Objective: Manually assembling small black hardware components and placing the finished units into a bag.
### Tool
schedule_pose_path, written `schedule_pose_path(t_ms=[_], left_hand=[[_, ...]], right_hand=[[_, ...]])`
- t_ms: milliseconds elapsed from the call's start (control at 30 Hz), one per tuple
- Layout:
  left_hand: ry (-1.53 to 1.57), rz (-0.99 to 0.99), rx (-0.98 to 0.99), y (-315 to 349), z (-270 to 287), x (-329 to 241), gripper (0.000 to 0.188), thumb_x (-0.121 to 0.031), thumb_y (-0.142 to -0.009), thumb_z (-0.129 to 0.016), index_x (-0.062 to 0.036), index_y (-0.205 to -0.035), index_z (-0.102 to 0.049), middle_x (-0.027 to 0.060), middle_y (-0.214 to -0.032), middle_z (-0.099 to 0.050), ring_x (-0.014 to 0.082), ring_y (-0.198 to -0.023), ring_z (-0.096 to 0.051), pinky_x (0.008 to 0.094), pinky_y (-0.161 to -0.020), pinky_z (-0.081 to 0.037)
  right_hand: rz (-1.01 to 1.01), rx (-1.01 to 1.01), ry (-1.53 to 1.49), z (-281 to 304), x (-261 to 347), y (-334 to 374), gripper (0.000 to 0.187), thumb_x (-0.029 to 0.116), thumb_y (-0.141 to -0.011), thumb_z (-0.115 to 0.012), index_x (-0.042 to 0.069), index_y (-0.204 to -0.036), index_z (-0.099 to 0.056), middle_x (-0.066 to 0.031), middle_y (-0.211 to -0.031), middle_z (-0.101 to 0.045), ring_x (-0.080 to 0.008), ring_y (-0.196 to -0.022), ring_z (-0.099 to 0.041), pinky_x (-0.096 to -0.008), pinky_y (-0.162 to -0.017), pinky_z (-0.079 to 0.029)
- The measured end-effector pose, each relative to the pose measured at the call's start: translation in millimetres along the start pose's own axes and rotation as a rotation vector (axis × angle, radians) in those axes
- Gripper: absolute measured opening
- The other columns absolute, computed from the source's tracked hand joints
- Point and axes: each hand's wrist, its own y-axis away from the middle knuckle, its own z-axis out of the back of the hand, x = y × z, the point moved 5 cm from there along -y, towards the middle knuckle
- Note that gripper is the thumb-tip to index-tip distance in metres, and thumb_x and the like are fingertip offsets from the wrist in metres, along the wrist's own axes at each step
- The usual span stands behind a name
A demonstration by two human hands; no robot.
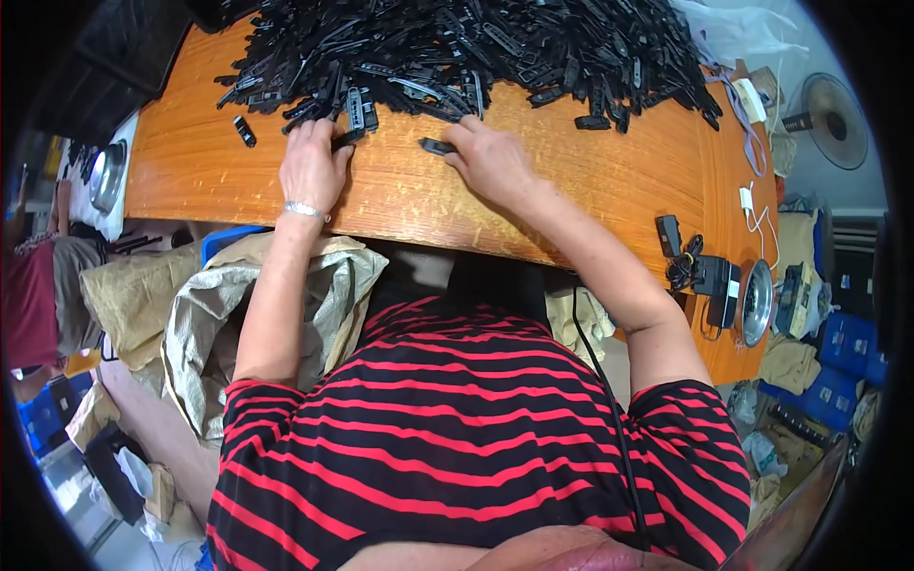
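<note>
My left hand (312,169) rests at the near edge of a big heap of black plastic pieces (457,57). Its thumb and fingers are closed on a small black plastic piece (348,139). To the right, my right hand (490,164) pinches another elongated black plastic piece (436,146) just above the wooden table (400,195). The two held pieces point toward each other with a gap between them. A lone black piece (245,131) lies left of my left hand.
An open woven sack (205,305) stands below the table's front edge at left. On the right are a black power adapter (716,288) with cable, a round metal dish (757,303) and a fan (830,119). Another metal bowl (109,176) sits far left, near a person's maroon clothing (33,305).
</note>
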Motion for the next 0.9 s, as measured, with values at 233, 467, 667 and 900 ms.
schedule_pose_path(t_ms=[233, 467, 667, 900], left_hand=[[0.153, -0.003, 0.050, 19.2, -5.4, -21.6, 0.026, -0.014, -0.073, -0.075, -0.0052, -0.091, -0.059, 0.0115, -0.087, -0.062, 0.0313, -0.087, -0.058, 0.0398, -0.075, -0.047], [0.237, 0.119, 0.070, 23.7, -15.6, -14.5, 0.028, -0.018, -0.074, -0.076, -0.0051, -0.091, -0.059, 0.0105, -0.084, -0.062, 0.0292, -0.081, -0.059, 0.0379, -0.071, -0.047], [0.228, 0.120, -0.004, 26.8, -17.1, -13.1, 0.028, -0.019, -0.074, -0.076, -0.0054, -0.091, -0.059, 0.0099, -0.085, -0.062, 0.0277, -0.080, -0.060, 0.0369, -0.070, -0.047], [0.245, 0.118, -0.028, 27.2, -17.8, -13.8, 0.026, -0.020, -0.072, -0.076, -0.0079, -0.089, -0.060, 0.0086, -0.083, -0.063, 0.0277, -0.081, -0.061, 0.0390, -0.070, -0.049]], right_hand=[[0.026, -0.228, -0.088, 19.0, -16.3, -10.5, 0.016, 0.016, -0.084, -0.063, 0.006, -0.096, -0.062, -0.0100, -0.094, -0.059, -0.0305, -0.079, -0.063, -0.0387, -0.069, -0.053], [-0.181, -0.281, 0.352, 56.7, -109.0, 0.6, 0.019, 0.011, -0.082, -0.062, 0.010, -0.101, -0.064, -0.0085, -0.097, -0.058, -0.0317, -0.087, -0.061, -0.0414, -0.072, -0.051], [-0.161, -0.179, 0.351, 50.3, -98.8, -0.5, 0.017, 0.011, -0.080, -0.066, 0.007, -0.095, -0.061, -0.0116, -0.094, -0.055, -0.0345, -0.088, -0.060, -0.0435, -0.073, -0.050], [-0.090, 0.071, 0.133, 37.1, -33.3, 15.9, 0.024, 0.017, -0.078, -0.072, 0.005, -0.095, -0.059, -0.0131, -0.093, -0.058, -0.0364, -0.084, -0.060, -0.0441, -0.071, -0.049]])
